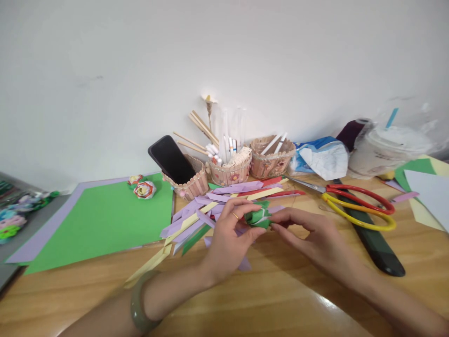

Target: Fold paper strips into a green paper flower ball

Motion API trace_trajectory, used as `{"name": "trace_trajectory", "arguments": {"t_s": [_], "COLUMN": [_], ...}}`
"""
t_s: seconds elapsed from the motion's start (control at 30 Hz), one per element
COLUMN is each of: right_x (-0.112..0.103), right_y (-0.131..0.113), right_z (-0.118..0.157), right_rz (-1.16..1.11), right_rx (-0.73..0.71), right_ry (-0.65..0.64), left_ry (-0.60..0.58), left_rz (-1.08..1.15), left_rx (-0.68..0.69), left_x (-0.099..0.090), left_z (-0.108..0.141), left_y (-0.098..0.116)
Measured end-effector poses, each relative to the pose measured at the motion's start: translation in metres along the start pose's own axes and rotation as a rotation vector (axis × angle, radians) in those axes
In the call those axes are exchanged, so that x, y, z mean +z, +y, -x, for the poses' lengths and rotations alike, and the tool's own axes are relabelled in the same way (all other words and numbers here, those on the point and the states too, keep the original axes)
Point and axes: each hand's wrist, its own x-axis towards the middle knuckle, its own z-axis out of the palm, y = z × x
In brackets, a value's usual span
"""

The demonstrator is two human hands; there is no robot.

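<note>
A small green folded paper piece (258,216) with pale lines sits between my two hands above the table. My left hand (229,234), with a ring, pinches it from the left between thumb and fingers. From the right, my right hand (312,236) holds its edge with thumb and index finger pressed together. Behind and below lie purple, yellow, red and green paper strips (189,228). Red-and-yellow-handled scissors (361,206) rest on the right, across a black-green tool (375,248).
Green paper (105,224) and paper flowers (144,189) are at left. Baskets (229,172) hold sticks, pens and a phone (171,159) by the wall. A blue packet (321,152), a plastic cup (382,147) and more paper sheets (430,187) stand or lie right.
</note>
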Motion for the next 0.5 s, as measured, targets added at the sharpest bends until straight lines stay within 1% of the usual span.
{"name": "trace_trajectory", "arguments": {"t_s": [0.1,0.27,0.4,0.5], "right_x": [-0.0003,-0.0029,-0.0048,-0.0061], "right_y": [0.0003,-0.0021,-0.0022,-0.0023], "right_z": [-0.0011,-0.005,-0.0059,-0.0054], "right_rz": [-0.047,-0.099,-0.117,-0.136], "right_rx": [0.061,0.156,0.184,0.172], "right_ry": [-0.034,-0.084,-0.11,-0.122], "left_ry": [-0.002,-0.053,-0.072,-0.059], "left_rz": [-0.007,0.002,0.019,0.02], "left_rx": [-0.008,0.01,0.005,-0.004], "left_x": [0.0,0.0,-0.0001,-0.0001], "left_z": [0.0011,0.003,0.0033,0.0029], "left_y": [-0.0005,0.0003,0.0011,0.0005]}}
